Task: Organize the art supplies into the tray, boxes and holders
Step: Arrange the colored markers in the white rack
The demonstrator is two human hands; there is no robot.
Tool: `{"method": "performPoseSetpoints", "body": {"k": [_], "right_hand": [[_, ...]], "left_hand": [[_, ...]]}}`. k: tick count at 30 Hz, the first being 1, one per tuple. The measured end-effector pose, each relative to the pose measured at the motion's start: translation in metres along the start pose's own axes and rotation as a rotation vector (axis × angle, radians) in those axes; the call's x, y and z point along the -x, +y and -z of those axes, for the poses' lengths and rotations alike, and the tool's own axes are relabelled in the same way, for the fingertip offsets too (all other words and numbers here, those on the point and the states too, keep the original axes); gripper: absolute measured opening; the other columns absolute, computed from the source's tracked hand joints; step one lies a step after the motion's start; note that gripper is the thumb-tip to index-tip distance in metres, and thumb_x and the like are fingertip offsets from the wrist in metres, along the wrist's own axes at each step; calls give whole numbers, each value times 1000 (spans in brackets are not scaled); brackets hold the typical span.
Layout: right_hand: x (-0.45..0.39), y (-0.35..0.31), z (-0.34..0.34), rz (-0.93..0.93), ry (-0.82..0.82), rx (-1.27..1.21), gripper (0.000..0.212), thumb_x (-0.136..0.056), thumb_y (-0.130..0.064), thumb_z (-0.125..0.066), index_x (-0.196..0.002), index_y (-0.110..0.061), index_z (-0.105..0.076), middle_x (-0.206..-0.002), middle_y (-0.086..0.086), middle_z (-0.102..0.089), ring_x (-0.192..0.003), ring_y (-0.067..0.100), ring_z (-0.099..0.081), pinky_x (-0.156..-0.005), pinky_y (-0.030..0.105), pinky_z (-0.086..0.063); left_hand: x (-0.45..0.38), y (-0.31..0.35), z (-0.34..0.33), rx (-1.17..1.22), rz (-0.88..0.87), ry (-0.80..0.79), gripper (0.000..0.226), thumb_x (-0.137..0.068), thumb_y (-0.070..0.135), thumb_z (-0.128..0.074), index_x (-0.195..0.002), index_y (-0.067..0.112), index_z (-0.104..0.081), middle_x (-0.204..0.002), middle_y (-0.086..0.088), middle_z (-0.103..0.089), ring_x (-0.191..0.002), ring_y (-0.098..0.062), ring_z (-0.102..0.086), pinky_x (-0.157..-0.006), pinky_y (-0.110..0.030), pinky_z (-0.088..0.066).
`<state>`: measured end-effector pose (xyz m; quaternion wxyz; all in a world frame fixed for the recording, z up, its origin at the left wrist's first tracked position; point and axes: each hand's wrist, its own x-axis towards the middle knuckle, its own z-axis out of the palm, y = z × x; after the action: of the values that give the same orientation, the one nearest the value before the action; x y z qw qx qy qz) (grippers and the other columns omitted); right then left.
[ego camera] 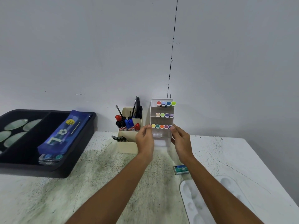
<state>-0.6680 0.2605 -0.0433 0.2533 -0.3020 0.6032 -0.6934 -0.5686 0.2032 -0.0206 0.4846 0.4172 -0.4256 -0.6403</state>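
1. Standing upright at the table's back edge by the wall: white tiered plastic marker holder [161, 120] with coloured caps.
2. Gripped between left hand [145, 139] and right hand [182, 141], fingers curled on its lower sides.
3. Just left, touching: beige pen holder [127, 143].

White table [105, 183], top speckled w/ dark stains. On it, left: black tray [77, 159] w/ dividers. At back edge by wall: beige pen holder [127, 146], and just right of it a white tiered marker rack [161, 139]. Dark pens [119, 138] lie beside holder's left side. Front right: green eraser box [181, 169], white paint palette [194, 202].
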Motion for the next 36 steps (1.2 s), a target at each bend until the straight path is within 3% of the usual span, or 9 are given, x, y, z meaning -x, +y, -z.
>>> {"method": "performPoseSetpoints", "body": {"k": [5,8,12,14,17,21,26,30,36], "right_hand": [[-2,-1,3,-8,-44,26,33,-99,-28,-52,-126,-14,-64,-116,-1,-70,-107,16,-66,-92,39,-55],[-3,-4,12,-28,-96,103,35,-99,-29,-52,-131,-16,-60,-119,-4,-68,-107,13,-65,-82,24,-55],[0,2,42,-34,-99,435,31,-93,-21,-62,-123,-16,-64,-110,4,-70,-98,19,-67,-91,38,-53],[8,2,61,-51,-133,573,21,-91,-13,-63,-110,-14,-70,-92,4,-72,-83,17,-69,-83,35,-55],[22,-6,91,-70,-184,710,16,-89,-6,-62,-99,-12,-72,-81,4,-71,-70,16,-69,-62,18,-48],[39,-23,133,-152,-216,842,10,-85,-3,-66,-89,-12,-70,-82,11,-70,-64,17,-66,-59,17,-48],[69,-45,171,-364,-359,1153,32,-69,-34,-86,-88,-19,-64,-84,-6,-62,-75,13,-59,-66,24,-45],[83,-47,175,-504,-464,1307,57,-55,-44,-90,-95,-24,-54,-92,-7,-60,-79,13,-58,-72,30,-49],[75,-49,162,-427,-428,1235,30,-70,-28,-83,-90,-16,-64,-89,1,-67,-72,14,-60,-65,28,-50]], "left_hand": [[3,3,8,-34,3,-60,21,-101,19,-48,-95,20,-67,-97,-7,-67,-93,-22,-62,-92,-49,-53],[11,-3,15,-82,-79,-102,24,-100,13,-50,-122,18,-59,-113,1,-64,-106,-14,-60,-97,-34,-51],[26,-30,34,-277,-320,-112,23,-91,1,-60,-108,16,-59,-97,-1,-62,-88,-13,-59,-74,-24,-54],[30,-50,39,-491,-442,-278,20,-86,3,-66,-101,17,-64,-95,0,-65,-83,-11,-60,-67,-20,-51],[33,-75,30,-897,-596,-582,24,-85,18,-70,-109,17,-70,-110,2,-68,-96,-8,-56,-82,-20,-47],[35,-94,12,-1164,-745,-801,36,-87,33,-61,-120,20,-68,-120,1,-66,-110,-19,-52,-92,-39,-41],[31,-104,11,-1122,-849,-771,35,-82,33,-59,-110,17,-73,-106,2,-70,-99,-20,-55,-80,-34,-32],[29,-99,11,-1064,-829,-773,32,-79,22,-63,-108,14,-73,-101,0,-73,-90,-18,-57,-78,-34,-41],[34,-79,10,-929,-612,-694,45,-77,14,-77,-121,11,-67,-102,0,-69,-82,-10,-59,-73,-19,-51]]}}
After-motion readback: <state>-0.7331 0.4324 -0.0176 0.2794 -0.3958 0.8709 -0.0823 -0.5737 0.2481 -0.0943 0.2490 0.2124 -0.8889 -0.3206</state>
